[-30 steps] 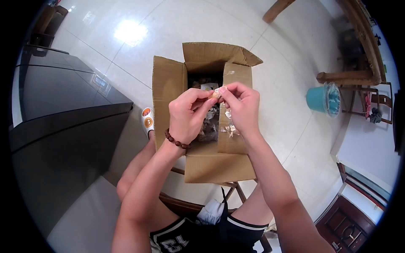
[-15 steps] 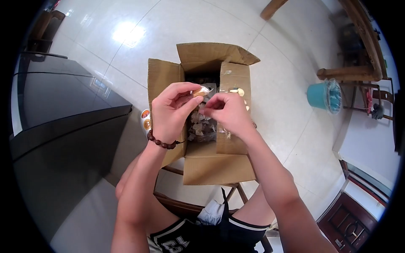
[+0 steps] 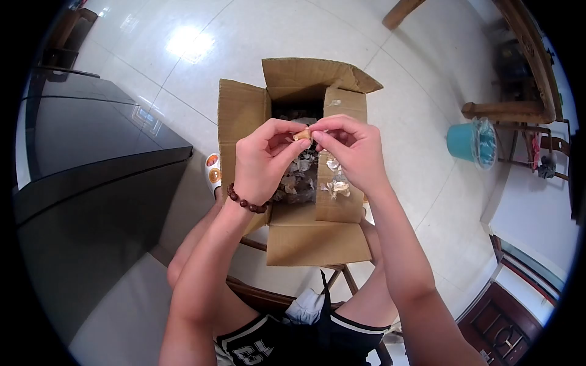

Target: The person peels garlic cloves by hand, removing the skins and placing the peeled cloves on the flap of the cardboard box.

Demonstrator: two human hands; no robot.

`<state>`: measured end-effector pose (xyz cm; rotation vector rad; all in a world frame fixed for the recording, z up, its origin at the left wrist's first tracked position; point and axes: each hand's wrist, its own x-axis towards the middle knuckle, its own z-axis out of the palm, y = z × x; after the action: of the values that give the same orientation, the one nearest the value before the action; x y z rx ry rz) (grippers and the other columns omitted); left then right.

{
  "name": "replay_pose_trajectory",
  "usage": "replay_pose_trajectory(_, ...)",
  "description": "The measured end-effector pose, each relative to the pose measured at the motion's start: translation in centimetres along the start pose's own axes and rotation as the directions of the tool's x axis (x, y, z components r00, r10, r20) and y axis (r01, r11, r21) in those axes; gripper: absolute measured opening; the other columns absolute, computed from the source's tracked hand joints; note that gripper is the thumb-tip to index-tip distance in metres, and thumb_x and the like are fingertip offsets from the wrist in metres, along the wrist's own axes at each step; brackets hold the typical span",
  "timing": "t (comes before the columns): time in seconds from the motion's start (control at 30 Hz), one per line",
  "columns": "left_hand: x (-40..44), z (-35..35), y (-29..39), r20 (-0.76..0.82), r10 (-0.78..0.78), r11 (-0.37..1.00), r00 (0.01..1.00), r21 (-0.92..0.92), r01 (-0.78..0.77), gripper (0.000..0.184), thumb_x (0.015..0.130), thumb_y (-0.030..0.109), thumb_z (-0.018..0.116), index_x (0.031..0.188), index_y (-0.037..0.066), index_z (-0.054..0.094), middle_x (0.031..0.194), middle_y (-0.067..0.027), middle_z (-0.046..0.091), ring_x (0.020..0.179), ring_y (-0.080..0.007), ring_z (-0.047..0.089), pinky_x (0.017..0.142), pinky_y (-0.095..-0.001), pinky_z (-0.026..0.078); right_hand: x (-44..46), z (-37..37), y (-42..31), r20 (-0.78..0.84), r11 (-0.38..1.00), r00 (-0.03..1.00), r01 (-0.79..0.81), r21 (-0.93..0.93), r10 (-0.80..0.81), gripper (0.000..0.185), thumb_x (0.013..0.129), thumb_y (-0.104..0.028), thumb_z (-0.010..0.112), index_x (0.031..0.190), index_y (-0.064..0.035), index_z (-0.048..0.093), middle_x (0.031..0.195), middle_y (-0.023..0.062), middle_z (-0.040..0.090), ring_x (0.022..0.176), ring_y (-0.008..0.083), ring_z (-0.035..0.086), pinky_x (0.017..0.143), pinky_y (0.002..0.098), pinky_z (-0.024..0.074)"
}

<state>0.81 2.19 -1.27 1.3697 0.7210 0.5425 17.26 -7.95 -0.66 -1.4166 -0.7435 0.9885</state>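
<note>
Over the open cardboard box, my left hand pinches a garlic clove between thumb and fingertips. The clove is small and tan-brown. My right hand meets it from the other side, its thumb and finger closed on the clove's right end. Below, loose papery garlic skins lie inside the box, partly covered by my hands. More pale skins and bits of garlic rest on the box's right flap.
A dark glossy cabinet stands close on the left. To the right, a teal bin with a plastic liner sits on the tiled floor by wooden furniture. A wooden stool frame is under the box's near side.
My right hand has moved up and closed onto the clove's end; before, it was apart, just below right. The clove has turned in my left hand, showing a browner side.
</note>
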Motion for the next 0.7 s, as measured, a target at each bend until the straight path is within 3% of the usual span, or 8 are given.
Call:
replay_pose_trajectory(0.1, 0.0, 0.2, -0.4, -0.018, 0.076, 0.993, 0.997, -0.088, -0.077, 0.027, 0.092, -0.003, 0.074, 0.119, -0.002, 0.070, 0.109, -0.0102, 0.075, 0.097, -0.0126, 0.072, 0.082, -0.0256, 0.060, 0.1, 0.1, -0.1, -0.030, 0.998, 0.999, -0.041, -0.037, 0.040, 0.010, 0.091, -0.005, 0.077, 0.100, -0.0025, 0.078, 0.099, 0.0028, 0.072, 0.076, 0.0073, 0.063, 0.069, 0.0232, 0.0518)
replay_pose_trajectory(0.13, 0.1, 0.2, -0.4, -0.016, 0.076, 0.993, 0.997, -0.089, -0.077, 0.027, 0.092, -0.003, 0.074, 0.119, -0.002, 0.070, 0.109, -0.0102, 0.075, 0.097, -0.0126, 0.072, 0.082, -0.0256, 0.060, 0.0, 0.2, -0.3, -0.042, 0.988, 0.998, 0.043, -0.150, -0.050, 0.010, 0.090, -0.005, 0.077, 0.099, -0.0027, 0.078, 0.098, 0.0030, 0.072, 0.075, 0.0078, 0.063, 0.068, 0.0235, 0.0513)
replay_pose_trajectory(0.17, 0.2, 0.0, -0.4, -0.008, 0.109, 0.994, 0.994, -0.013, -0.110, 0.029, 0.092, -0.002, 0.074, 0.121, -0.002, 0.070, 0.109, -0.0099, 0.075, 0.097, -0.0125, 0.072, 0.083, -0.0255, 0.060, 0.0, 0.3, -0.4, -0.044, 0.957, 0.989, 0.124, -0.262, -0.140, 0.009, 0.089, -0.004, 0.077, 0.099, -0.0029, 0.078, 0.098, 0.0031, 0.073, 0.075, 0.0083, 0.063, 0.067, 0.0238, 0.0508)
replay_pose_trajectory(0.33, 0.0, 0.0, 0.4, 0.078, 0.172, 0.952, 0.982, 0.241, -0.186, 0.031, 0.093, -0.001, 0.073, 0.124, -0.003, 0.070, 0.110, -0.0086, 0.074, 0.097, -0.0126, 0.072, 0.086, -0.0252, 0.060, -0.3, 0.5, -1.3, -0.004, 0.930, 0.976, 0.209, -0.301, -0.220, 0.010, 0.088, -0.004, 0.078, 0.098, -0.0034, 0.078, 0.096, 0.0030, 0.073, 0.074, 0.0082, 0.062, 0.064, 0.0239, 0.0492)
replay_pose_trajectory(0.4, -0.2, 0.5, -0.1, 0.023, 0.051, 0.998, 0.998, -0.033, -0.050, 0.030, 0.095, 0.000, 0.072, 0.124, -0.004, 0.069, 0.111, -0.0094, 0.074, 0.097, -0.0138, 0.072, 0.085, -0.0260, 0.060, -0.2, 0.3, -1.2, -0.001, 0.936, 0.977, 0.206, -0.286, -0.215, 0.010, 0.088, -0.004, 0.078, 0.098, -0.0037, 0.078, 0.095, 0.0028, 0.073, 0.074, 0.0079, 0.062, 0.064, 0.0239, 0.0487)
replay_pose_trajectory(0.43, -0.1, 0.4, 0.0, 0.024, 0.050, 0.998, 0.998, -0.034, -0.050, 0.030, 0.095, 0.000, 0.072, 0.124, -0.004, 0.069, 0.111, -0.0094, 0.074, 0.097, -0.0138, 0.072, 0.085, -0.0260, 0.060, -0.1, 0.1, -1.2, -0.002, 0.945, 0.976, 0.210, -0.251, -0.218, 0.010, 0.088, -0.004, 0.079, 0.097, -0.0039, 0.078, 0.094, 0.0028, 0.073, 0.073, 0.0079, 0.062, 0.063, 0.0238, 0.0484)
replay_pose_trajectory(0.5, 0.0, 0.0, 0.3, 0.091, -0.010, 0.973, 0.996, -0.228, 0.031, 0.029, 0.097, 0.002, 0.070, 0.125, -0.005, 0.067, 0.114, -0.0117, 0.074, 0.099, -0.0150, 0.072, 0.085, -0.0282, 0.062, -0.1, -0.1, -1.1, -0.004, 0.953, 0.975, 0.214, -0.215, -0.220, 0.009, 0.088, -0.004, 0.079, 0.097, -0.0041, 0.078, 0.094, 0.0027, 0.073, 0.073, 0.0078, 0.062, 0.063, 0.0236, 0.0482)
replay_pose_trajectory(0.7, 0.0, 0.0, 0.9, 0.146, -0.041, 0.939, 0.988, -0.333, 0.088, 0.029, 0.101, 0.004, 0.065, 0.128, -0.005, 0.065, 0.121, -0.0131, 0.072, 0.105, -0.0162, 0.071, 0.092, -0.0321, 0.062, -0.2, -0.3, -1.7, 0.016, 0.956, 0.969, 0.246, -0.162, -0.246, 0.009, 0.085, -0.004, 0.081, 0.093, -0.0039, 0.076, 0.094, 0.0024, 0.072, 0.073, 0.0077, 0.061, 0.063, 0.0235, 0.0483)
